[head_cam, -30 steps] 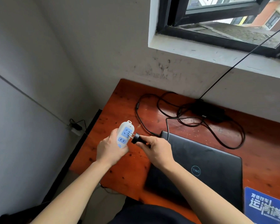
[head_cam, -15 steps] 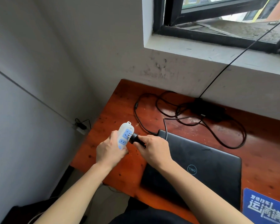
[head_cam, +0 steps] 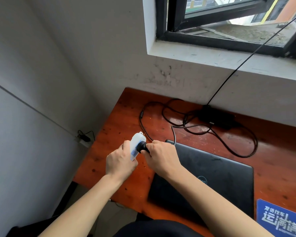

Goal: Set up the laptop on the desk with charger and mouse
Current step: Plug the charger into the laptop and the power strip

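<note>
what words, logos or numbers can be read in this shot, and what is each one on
"发货找车": small top line on the blue pad.
"运满满": large line below it on the same pad.
Round logo on the laptop lid: partly hidden and blurred, not readable.
Power strip and plug: no legible text.
Charger brick: nothing legible.

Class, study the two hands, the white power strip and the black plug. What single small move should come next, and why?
Probably a short, firm push of the black plug into the white power strip. The right hand grips the plug, the left hand holds the strip, and the plug's body meets the strip's face with no prongs showing, but full seating cannot be confirmed.
</note>
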A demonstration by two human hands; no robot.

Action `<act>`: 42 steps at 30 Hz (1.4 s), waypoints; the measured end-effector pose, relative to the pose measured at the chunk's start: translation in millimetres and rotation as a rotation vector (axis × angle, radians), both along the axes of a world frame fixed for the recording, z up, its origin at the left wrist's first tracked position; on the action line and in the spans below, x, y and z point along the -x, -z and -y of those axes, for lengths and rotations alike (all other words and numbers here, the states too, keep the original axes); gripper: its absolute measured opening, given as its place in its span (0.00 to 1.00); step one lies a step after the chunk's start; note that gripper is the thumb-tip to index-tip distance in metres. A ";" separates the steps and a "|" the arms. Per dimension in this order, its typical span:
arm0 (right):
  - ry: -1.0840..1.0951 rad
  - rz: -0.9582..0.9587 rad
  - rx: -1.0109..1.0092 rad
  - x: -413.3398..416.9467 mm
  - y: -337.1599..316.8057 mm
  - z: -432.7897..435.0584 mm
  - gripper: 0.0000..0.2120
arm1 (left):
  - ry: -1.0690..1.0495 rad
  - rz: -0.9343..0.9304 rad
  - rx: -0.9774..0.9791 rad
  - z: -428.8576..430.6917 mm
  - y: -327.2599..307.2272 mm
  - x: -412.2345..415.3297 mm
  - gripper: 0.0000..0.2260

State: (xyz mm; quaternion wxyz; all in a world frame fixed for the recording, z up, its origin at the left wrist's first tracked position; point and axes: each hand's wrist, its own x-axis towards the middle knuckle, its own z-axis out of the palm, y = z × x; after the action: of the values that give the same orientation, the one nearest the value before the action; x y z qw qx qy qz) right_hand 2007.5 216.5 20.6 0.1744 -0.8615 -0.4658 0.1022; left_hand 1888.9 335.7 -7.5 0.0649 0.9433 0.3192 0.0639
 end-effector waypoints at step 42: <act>0.187 0.069 -0.130 6.4 67.4 31.4 0.34 | -0.234 -0.051 0.446 -12.0 38.6 -16.8 0.17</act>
State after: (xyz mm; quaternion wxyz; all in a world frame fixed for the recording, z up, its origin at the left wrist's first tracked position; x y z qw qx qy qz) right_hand 2001.1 185.1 -46.8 0.2225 -0.8911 -0.3948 0.0256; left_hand 1905.8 347.7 -46.1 0.2556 0.8634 0.4342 -0.0250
